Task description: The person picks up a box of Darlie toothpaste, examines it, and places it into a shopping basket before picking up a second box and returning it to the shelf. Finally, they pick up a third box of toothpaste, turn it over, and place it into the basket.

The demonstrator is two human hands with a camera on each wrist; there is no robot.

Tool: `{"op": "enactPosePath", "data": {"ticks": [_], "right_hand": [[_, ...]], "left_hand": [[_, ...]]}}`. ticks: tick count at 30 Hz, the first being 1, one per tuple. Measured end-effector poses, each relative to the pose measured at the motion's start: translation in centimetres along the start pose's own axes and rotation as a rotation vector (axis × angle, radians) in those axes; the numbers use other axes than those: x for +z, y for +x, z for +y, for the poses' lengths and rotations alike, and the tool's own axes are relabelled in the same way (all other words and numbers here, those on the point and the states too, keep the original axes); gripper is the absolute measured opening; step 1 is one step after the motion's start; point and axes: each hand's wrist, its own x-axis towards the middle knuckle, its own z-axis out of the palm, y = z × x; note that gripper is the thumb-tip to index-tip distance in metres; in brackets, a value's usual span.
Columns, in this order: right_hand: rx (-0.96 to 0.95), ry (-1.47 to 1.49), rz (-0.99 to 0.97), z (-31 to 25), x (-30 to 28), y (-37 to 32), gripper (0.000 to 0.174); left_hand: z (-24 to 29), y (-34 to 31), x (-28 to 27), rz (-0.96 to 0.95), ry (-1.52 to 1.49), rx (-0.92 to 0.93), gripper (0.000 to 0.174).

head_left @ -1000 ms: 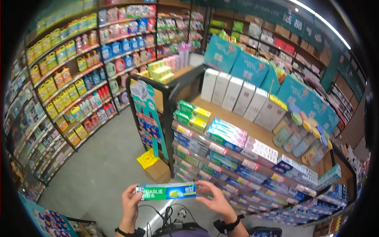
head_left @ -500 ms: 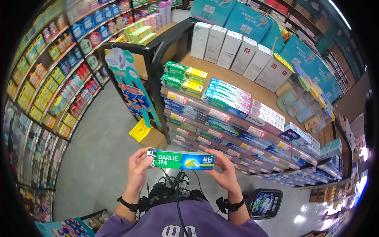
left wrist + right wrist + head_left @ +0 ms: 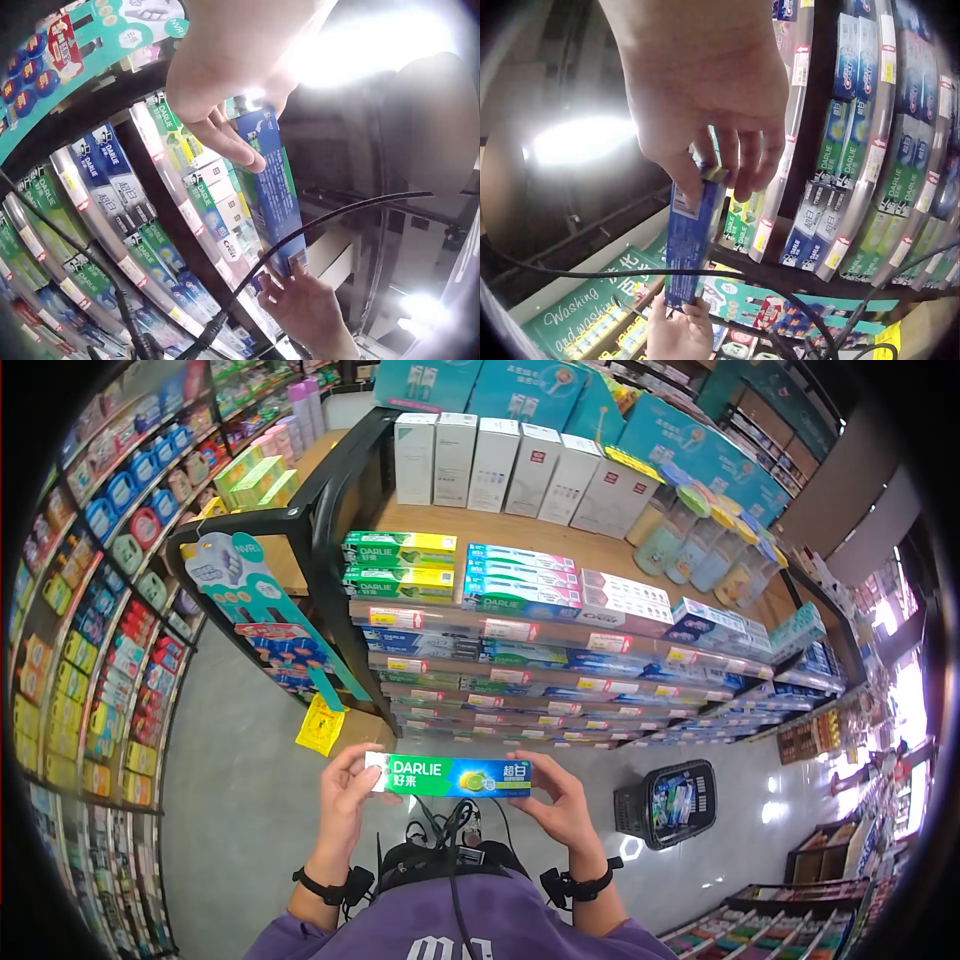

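Note:
A green and blue DARLIE toothpaste box point(image 3: 450, 777) is held level in front of the body, its printed front facing up toward the head camera. My left hand point(image 3: 345, 795) grips its left end, thumb on the front. At the other end, my right hand point(image 3: 560, 805) pinches the box between thumb and fingers. The left wrist view shows the blue text-covered back of the box point(image 3: 279, 199), with the left fingers point(image 3: 232, 146) against it. In the right wrist view, the right thumb lies by the barcode end of the box point(image 3: 688, 240).
A shelf unit ahead carries rows of toothpaste boxes point(image 3: 400, 550), white cartons point(image 3: 480, 465) and lidded jars point(image 3: 700, 540). A black shopping basket point(image 3: 665, 805) with packets inside stands on the floor to the right. A brown carton with a yellow bag point(image 3: 320, 725) sits by the shelf's left end.
The head view has turned right and tilted down, so the shelf appears further left and the basket shows fully. Both hands keep holding the toothpaste box by its ends.

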Motion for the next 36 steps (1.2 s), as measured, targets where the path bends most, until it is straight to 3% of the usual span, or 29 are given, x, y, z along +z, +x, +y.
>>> {"op": "enactPosePath", "data": {"ticks": [6, 17, 26, 30, 34, 36], "right_hand": [[0.003, -0.013, 0.157, -0.2, 1.8, -3.5, 0.068], [0.037, 0.118, 0.211, -1.0, 4.4, -8.5, 0.061], [0.029, 0.386, 0.216, -2.1, 1.1, -13.3, 0.049], [0.063, 0.374, 0.239, -2.4, -1.5, -16.9, 0.042], [0.136, 0.450, 0.332, -1.4, -3.5, -20.5, 0.028], [0.221, 0.432, 0.324, -0.8, -4.6, -22.2, 0.032]], "left_hand": [[0.3, -0.4, -0.5, -0.112, 0.003, -0.054, 0.042], [0.4, -3.7, -1.4, -0.173, 0.021, -0.029, 0.040], [-0.6, -8.2, 0.8, -0.330, 0.036, 0.102, 0.062], [-1.3, -10.7, 3.1, -0.330, 0.038, -0.011, 0.034], [-3.2, -13.4, 5.7, -0.338, 0.098, -0.019, 0.021], [-3.7, -15.0, 7.2, -0.313, 0.161, -0.049, 0.019]]}}
